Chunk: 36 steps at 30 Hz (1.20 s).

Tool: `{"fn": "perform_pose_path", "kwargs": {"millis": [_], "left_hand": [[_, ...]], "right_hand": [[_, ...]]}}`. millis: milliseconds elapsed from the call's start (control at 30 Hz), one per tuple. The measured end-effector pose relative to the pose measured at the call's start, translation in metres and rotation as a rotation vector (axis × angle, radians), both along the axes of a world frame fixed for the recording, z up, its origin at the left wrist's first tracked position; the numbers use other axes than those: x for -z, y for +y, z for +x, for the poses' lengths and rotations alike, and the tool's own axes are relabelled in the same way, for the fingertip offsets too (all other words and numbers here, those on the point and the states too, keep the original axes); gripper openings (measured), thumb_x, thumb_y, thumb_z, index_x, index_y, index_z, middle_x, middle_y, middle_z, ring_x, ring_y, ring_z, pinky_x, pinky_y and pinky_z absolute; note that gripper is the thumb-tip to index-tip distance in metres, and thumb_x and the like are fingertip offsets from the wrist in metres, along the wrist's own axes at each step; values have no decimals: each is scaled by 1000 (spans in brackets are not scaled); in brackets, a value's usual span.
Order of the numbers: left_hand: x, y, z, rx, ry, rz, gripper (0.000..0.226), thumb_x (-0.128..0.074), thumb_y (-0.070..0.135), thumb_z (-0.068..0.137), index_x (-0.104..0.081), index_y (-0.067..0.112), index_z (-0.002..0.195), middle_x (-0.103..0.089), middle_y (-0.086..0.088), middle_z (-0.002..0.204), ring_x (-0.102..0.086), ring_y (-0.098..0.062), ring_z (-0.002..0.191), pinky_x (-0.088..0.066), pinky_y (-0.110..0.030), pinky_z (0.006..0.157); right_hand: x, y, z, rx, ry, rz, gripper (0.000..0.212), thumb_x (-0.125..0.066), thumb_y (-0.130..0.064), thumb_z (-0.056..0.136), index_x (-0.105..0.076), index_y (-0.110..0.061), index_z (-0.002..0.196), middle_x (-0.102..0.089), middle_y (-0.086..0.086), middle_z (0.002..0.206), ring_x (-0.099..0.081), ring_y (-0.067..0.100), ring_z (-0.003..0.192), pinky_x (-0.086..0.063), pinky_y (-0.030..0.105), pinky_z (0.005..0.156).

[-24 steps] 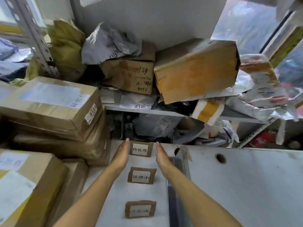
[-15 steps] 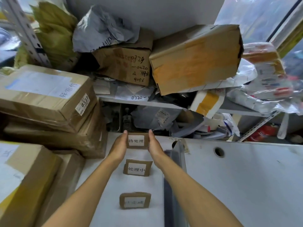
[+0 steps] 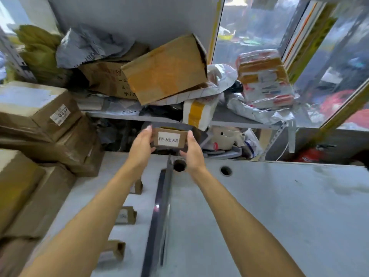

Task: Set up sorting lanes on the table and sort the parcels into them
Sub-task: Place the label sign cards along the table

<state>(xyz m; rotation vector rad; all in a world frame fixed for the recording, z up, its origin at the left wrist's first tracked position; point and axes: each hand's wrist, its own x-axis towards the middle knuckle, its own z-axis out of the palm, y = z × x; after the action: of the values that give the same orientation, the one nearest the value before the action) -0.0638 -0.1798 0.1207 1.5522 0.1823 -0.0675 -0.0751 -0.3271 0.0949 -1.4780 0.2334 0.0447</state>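
Lower centre: two lane cards (image 3: 125, 215) remain flat on the table (image 3: 279, 216). Mid-frame: the far label card (image 3: 169, 139), flat a moment ago, is now lifted, left hand (image 3: 139, 148) and right hand (image 3: 192, 154) gripping its ends; probably being re-sited. Parcels (image 3: 165, 70) on the shelf beyond, unsorted

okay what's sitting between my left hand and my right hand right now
In the head view, a small cardboard lane card with a white label lies between them. Your left hand holds its left edge, your right hand its right edge.
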Motion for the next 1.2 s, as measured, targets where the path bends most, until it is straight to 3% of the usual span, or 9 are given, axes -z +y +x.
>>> {"fn": "perform_pose_path", "kwargs": {"millis": [133, 200, 300, 400, 533, 833, 1000, 1067, 1200], "left_hand": [[10, -86, -18, 34, 66, 13, 37, -30, 35, 110, -64, 21, 104, -70, 2, 97, -66, -11, 91, -51, -24, 75], [27, -124, -27, 72, 137, 3, 38, -31, 36, 109, -65, 22, 98, -70, 0, 97, -66, -14, 89, -53, -22, 69], [61, -163, -36, 139, 232, 6, 39, -29, 41, 109, -64, 25, 102, -69, 3, 109, -62, -11, 102, -50, -29, 83], [87, -187, -40, 171, 303, 20, 39, -26, 43, 109, -62, 29, 104, -66, 9, 110, -57, -14, 117, -45, -39, 103], [107, -206, -39, 166, 391, 34, 41, -23, 41, 110, -61, 27, 104, -65, 9, 106, -54, -13, 114, -42, -34, 95], [130, -220, -32, 156, 409, 120, 38, -23, 39, 110, -60, 31, 106, -62, 15, 106, -51, -8, 113, -42, -36, 98], [126, -216, -30, 187, 409, 134, 37, -24, 41, 109, -59, 29, 113, -62, 11, 112, -49, -14, 126, -42, -38, 104], [120, -213, -32, 188, 415, 136, 35, -25, 41, 110, -57, 27, 113, -57, 12, 114, -46, -16, 128, -41, -40, 108], [106, -195, -38, 167, 376, 92, 53, -27, 46, 108, -36, 17, 152, -47, 0, 142, -39, -20, 141, -40, -38, 108]], "right_hand": [[15, -85, -20, 47, 61, -3, 50, -30, -53, 108, -65, -24, 129, -71, -4, 123, -64, 2, 112, -48, 32, 104], [27, -124, -31, 61, 125, -3, 48, -28, -49, 110, -62, -21, 129, -70, -7, 115, -62, 0, 103, -50, 27, 93], [54, -166, -46, 64, 235, -49, 47, -27, -49, 110, -65, -24, 116, -70, -9, 101, -62, 3, 98, -50, 24, 80], [82, -186, -49, 72, 294, -55, 52, -25, -51, 110, -70, -25, 108, -73, -6, 101, -66, 14, 106, -52, 35, 92], [106, -200, -46, 6, 360, -37, 49, -20, -49, 111, -66, -33, 102, -72, -5, 101, -64, 10, 99, -49, 26, 81], [134, -206, -43, 53, 372, -26, 42, -17, -49, 111, -58, -47, 100, -64, -16, 101, -54, -2, 94, -40, 32, 96], [131, -203, -40, 69, 375, -36, 43, -18, -47, 111, -60, -42, 103, -66, -12, 101, -57, 1, 95, -42, 30, 90], [126, -201, -41, 84, 388, -51, 40, -21, -47, 111, -60, -37, 115, -67, -6, 107, -60, 7, 104, -44, 28, 87], [108, -189, -53, 262, 357, -110, 59, -35, -49, 107, -29, -21, 159, -36, 2, 159, -38, 25, 145, -36, 42, 118]]}}
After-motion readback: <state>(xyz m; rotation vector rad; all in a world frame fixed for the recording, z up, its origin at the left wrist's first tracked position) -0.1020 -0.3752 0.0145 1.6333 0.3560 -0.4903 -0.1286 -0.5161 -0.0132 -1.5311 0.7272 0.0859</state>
